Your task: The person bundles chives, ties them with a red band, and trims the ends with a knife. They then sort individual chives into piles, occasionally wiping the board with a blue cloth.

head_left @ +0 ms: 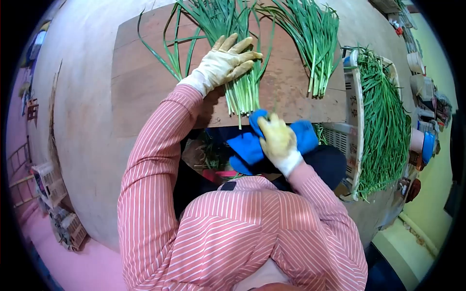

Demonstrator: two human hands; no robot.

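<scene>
My gloved left hand (225, 62) lies with its fingers spread on a bundle of green stalks (245, 94) on the brown board (145, 97). The pale stalk ends point toward me at the board's near edge. Just right of those ends, my gloved right hand (279, 138) is closed around part of a blue cloth (247, 148), with more blue material spreading below and beside it over my lap. A second green bundle (318, 63) rests at the board's right side. A few loose leaves (177, 58) lie left of my left hand.
On the right, a white plastic crate (359, 126) holds a large heap of long green leaves (383, 121). Further right stand assorted containers, including a blue basin (428, 145). More crates (48, 184) sit at the far left.
</scene>
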